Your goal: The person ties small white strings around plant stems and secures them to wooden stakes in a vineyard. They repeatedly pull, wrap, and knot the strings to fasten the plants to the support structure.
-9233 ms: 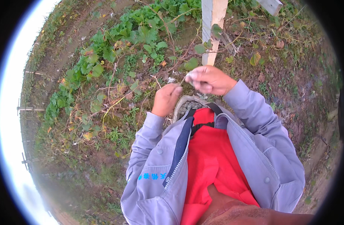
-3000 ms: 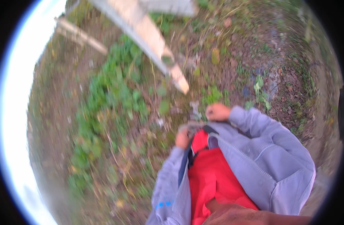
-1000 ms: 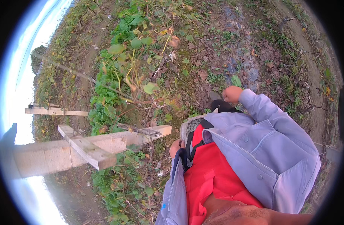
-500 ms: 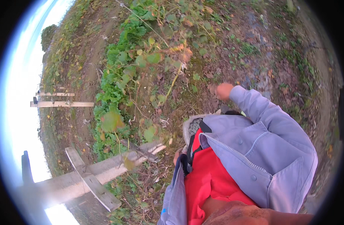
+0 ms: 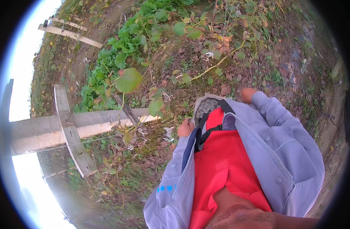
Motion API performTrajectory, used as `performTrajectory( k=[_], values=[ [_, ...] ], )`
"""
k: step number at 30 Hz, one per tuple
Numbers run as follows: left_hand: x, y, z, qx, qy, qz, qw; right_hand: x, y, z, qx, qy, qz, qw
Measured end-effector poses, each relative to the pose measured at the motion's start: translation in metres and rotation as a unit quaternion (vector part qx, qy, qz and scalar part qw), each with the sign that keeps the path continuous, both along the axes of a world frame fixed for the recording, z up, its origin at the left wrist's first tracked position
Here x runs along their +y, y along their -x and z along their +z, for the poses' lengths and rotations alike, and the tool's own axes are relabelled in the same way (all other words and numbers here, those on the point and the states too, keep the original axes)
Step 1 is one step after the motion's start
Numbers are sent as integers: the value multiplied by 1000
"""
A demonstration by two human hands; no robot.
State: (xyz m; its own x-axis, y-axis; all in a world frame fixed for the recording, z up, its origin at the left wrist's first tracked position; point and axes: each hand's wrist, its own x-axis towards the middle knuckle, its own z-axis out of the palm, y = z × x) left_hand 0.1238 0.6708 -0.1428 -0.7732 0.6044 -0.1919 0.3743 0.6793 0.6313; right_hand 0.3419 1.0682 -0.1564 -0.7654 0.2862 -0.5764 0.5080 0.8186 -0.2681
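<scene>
My left hand (image 5: 185,128) hangs beside the open edge of my grey jacket, its fingers curled in, with nothing visible in them. The concrete post and leafy stems are nearest to it. Farther right, my right hand (image 5: 248,94) is out past its sleeve, small and closed, with nothing showing from it. Between the two hands, at my waist, is an open bag-like thing (image 5: 207,105) with a pale rim and a grey speckled inside. Black straps (image 5: 210,134) run from it across my red shirt (image 5: 228,164). I cannot tell the bag's exact kind.
A leaning concrete post (image 5: 91,124) with a crosspiece (image 5: 70,133) reaches in from the left. A thin wire crosses near it. Vines with broad leaves (image 5: 129,80) hang ahead, beside a row of leafy greens (image 5: 123,49). More posts (image 5: 70,34) stand farther off. Weedy soil lies to the right.
The view has turned and shifted: the post and plants sit higher in the picture. My left hand, mostly hidden before, now shows more fully. My right hand remains out to the right.
</scene>
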Motion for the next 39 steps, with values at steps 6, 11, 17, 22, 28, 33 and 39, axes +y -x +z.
performTrajectory(
  k=[6,11,17,22,28,33,39],
  values=[
    [-5,-15,-10,1,0,-62,998,9,22,24,-31,-28,82,996],
    [-5,-29,-34,-47,10,-108,993,25,77,17,-32,1,158,987],
    [35,-82,-13,-87,-73,190,975,67,129,-22,-9,51,298,953],
    [66,-117,-88,-232,-190,528,794,127,148,-36,15,58,390,919],
    [100,-171,-208,-226,290,208,906,148,171,-19,22,10,356,934],
    [179,-204,-236,-383,156,332,848,132,186,-27,-7,5,401,916],
    [224,-199,-280,-416,134,115,892,93,206,-23,155,-49,335,928]
  ],
)
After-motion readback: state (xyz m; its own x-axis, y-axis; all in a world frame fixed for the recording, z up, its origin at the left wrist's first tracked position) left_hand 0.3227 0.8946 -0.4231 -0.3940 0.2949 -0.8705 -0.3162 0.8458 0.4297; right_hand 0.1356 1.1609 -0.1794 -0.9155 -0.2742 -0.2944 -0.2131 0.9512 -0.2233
